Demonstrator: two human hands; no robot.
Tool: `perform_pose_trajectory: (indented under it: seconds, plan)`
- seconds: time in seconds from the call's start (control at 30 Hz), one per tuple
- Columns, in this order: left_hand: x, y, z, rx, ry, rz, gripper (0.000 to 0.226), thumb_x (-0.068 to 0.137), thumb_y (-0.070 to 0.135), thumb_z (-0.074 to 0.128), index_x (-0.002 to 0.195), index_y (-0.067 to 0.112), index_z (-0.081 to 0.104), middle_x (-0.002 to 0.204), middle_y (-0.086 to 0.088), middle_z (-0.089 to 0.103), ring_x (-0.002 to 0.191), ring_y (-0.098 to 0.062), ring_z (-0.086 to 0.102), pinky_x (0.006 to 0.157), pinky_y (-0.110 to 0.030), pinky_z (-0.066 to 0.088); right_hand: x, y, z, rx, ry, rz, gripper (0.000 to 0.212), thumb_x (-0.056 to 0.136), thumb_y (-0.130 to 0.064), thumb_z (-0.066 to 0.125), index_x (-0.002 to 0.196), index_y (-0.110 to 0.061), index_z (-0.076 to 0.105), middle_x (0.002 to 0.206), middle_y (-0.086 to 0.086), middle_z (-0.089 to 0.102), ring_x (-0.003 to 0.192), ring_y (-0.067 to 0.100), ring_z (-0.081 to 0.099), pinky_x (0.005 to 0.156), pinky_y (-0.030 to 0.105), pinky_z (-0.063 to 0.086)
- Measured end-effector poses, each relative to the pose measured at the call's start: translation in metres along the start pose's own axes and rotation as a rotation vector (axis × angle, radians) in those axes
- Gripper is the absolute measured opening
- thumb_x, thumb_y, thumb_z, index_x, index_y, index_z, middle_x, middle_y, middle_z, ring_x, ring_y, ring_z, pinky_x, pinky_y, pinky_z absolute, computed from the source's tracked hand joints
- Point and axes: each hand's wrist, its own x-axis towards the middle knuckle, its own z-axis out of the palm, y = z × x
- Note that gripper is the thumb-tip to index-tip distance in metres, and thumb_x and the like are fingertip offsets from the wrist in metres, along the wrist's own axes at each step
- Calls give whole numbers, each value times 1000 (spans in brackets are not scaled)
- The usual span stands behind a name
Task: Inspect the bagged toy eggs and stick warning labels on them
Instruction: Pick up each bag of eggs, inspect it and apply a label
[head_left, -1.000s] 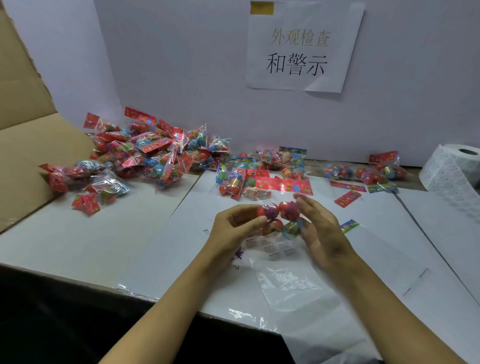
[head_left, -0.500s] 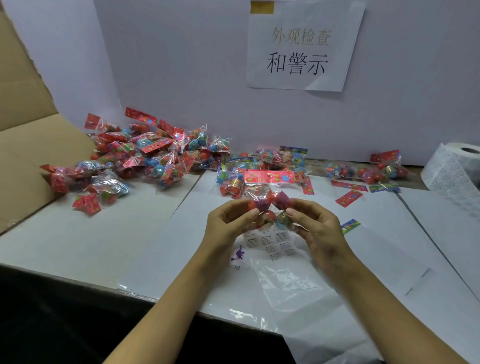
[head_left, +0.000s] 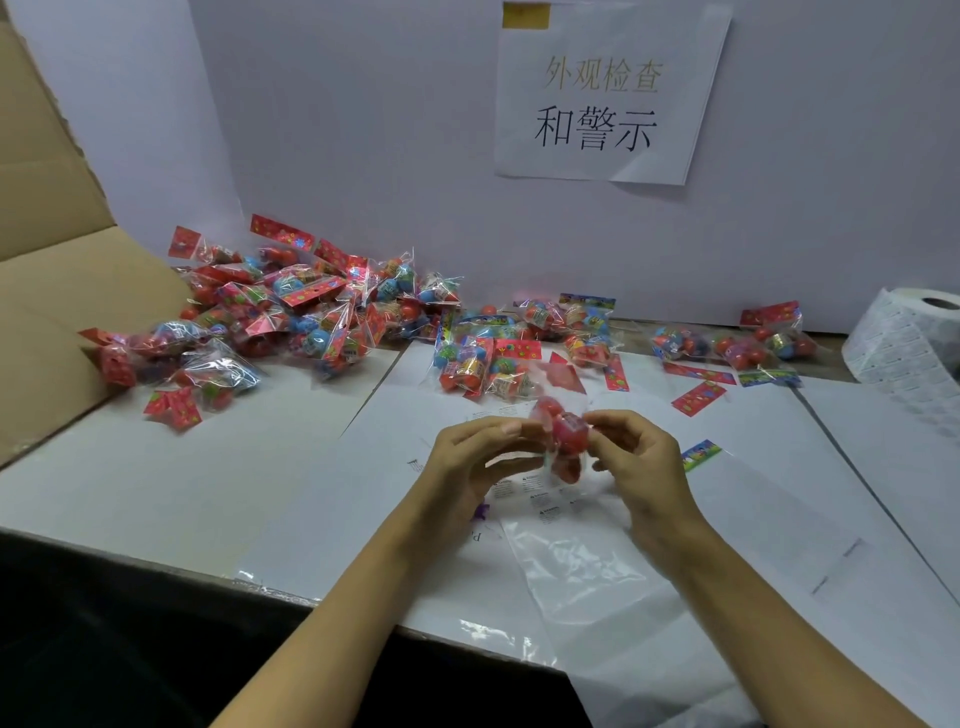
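A clear bag of red toy eggs (head_left: 563, 434) is held above the table (head_left: 156, 493), blurred, between both hands. The left hand (head_left: 467, 467) pinches its left side, fingers (head_left: 511, 428) curled onto the plastic; the right hand (head_left: 641, 462) grips its right side with bent fingers. Below lies a sheet of warning labels (head_left: 540, 499) on a flat plastic bag (head_left: 587, 561). Behind are a large pile of bagged eggs (head_left: 291, 317), a smaller pile (head_left: 519, 348), and a label roll (head_left: 909, 338) at far right.
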Motion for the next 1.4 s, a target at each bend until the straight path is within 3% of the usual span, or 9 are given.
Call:
perform_pose_trajectory:
  seconds: [0.17,0.27,0.37,0.47,0.53,0.7,0.97,1.27,1.4]
  plan:
    - [0,2,0,-25,30,8,41,82,31,69,111,4,78,116,-18,75,114,-32,70,94,-29,56,-6,-10,4,88,-123,79,47,95,-56,51,107,-18,76,100,5,78,95,21,74,81,34,59]
    - [0,2,-2,16,30,32,34,89,23,61,111,2,77,116,-17,75,114,-30,70,95,-28,56,-10,-10,4,16,-173,-31,40,83,-37,74,119,-21,71,107,-3,77,102,17,72,85,31,59]
    - [0,1,2,98,112,90,30,90,23,61,103,1,78,102,-14,78,102,-25,74,87,-27,58,-10,-10,5,56,-147,-51,37,84,-11,78,120,-15,70,109,-1,77,105,15,72,92,33,58]
    - [4,-3,-2,413,364,186,13,90,27,73,91,14,75,89,1,76,84,-4,69,73,-18,54,-10,-11,3,147,-171,-39,39,84,-10,78,122,-12,70,110,3,77,106,21,72,89,31,59]
    - [5,-6,-6,505,440,170,12,92,25,77,100,20,72,98,4,73,88,2,67,73,-15,53,-10,-11,2,184,-183,-39,41,82,-15,79,122,-12,70,111,5,77,105,22,73,85,28,60]
    - [5,-1,0,127,323,-36,40,81,48,73,106,17,78,103,-6,78,95,-21,75,77,-26,60,-11,-15,5,217,-204,-20,41,76,-32,78,112,-13,75,106,10,77,99,27,75,82,29,61]
    - [5,-1,-2,118,318,-38,40,73,46,80,97,13,77,97,-10,79,92,-30,76,82,-43,62,-12,-18,8,227,-128,35,35,77,-28,73,103,-5,76,94,15,78,86,29,76,69,24,59]
    - [3,4,0,66,292,-78,32,76,44,82,93,18,78,98,-11,77,97,-31,75,81,-37,60,-12,-20,9,273,-109,60,33,79,-31,72,102,-8,77,98,14,78,90,28,76,70,24,60]
    - [0,4,1,21,137,-163,36,80,39,83,97,8,78,100,-17,77,92,-31,76,77,-30,61,-12,-20,8,327,-94,76,33,79,-33,72,102,-10,78,101,16,77,93,30,76,73,28,61]
